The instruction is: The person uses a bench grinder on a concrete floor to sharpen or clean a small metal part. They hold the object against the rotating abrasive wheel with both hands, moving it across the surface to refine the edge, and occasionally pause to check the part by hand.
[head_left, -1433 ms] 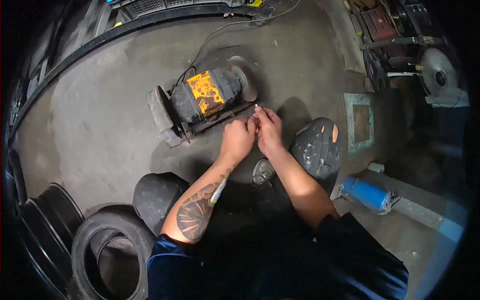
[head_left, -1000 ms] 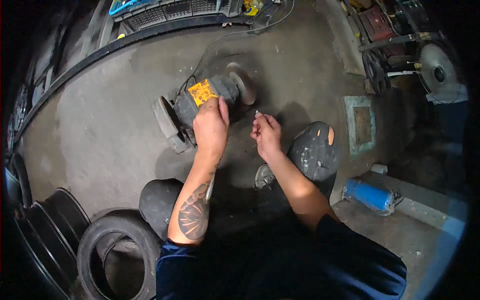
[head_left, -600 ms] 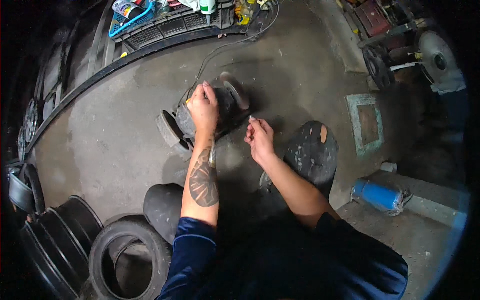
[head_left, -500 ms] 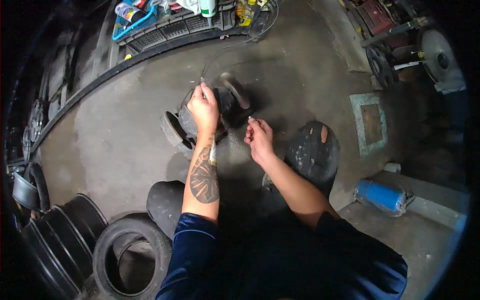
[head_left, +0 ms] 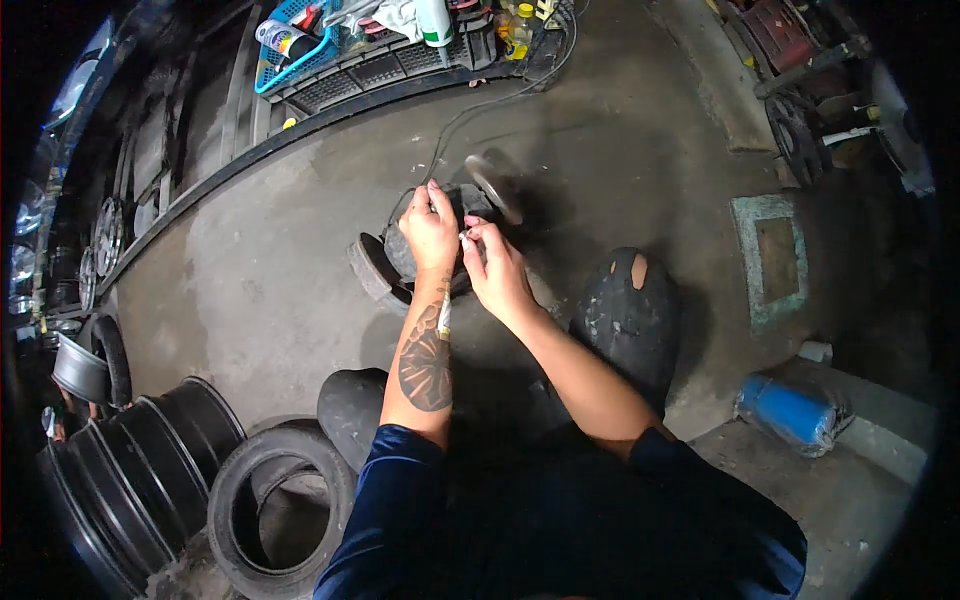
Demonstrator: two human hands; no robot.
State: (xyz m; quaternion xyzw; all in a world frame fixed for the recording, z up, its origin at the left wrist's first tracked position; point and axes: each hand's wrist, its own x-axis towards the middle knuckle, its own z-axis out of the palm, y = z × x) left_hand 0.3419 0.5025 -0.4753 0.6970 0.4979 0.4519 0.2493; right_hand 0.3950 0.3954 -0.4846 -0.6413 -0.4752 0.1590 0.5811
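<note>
A dark bench grinder (head_left: 470, 198) stands on the floor, partly covered by my hands, with a disc wheel (head_left: 492, 190) at its upper right and a plate-like part (head_left: 372, 275) at its lower left. My left hand (head_left: 428, 232) is closed over the grinder, its fingertips pinching something I cannot make out, near a grey cord (head_left: 447, 133). Just to its right, my right hand (head_left: 492, 270) pinches a small silvery piece (head_left: 463, 236), its fingers close beside my left hand.
A black crate (head_left: 350, 90) and blue basket (head_left: 270, 75) of bottles stand at the back. Black rims (head_left: 140, 470) and a tyre (head_left: 230, 480) lie lower left. Right are my dark-clad knee (head_left: 620, 320), a square frame (head_left: 745, 260), a blue wrapped roll (head_left: 785, 410) and stacked machine parts (head_left: 780, 40).
My left hand has risen over the grinder, covering its yellow panel. My right hand, apart from it half a second ago, has moved left beside it. The whole view has shifted.
</note>
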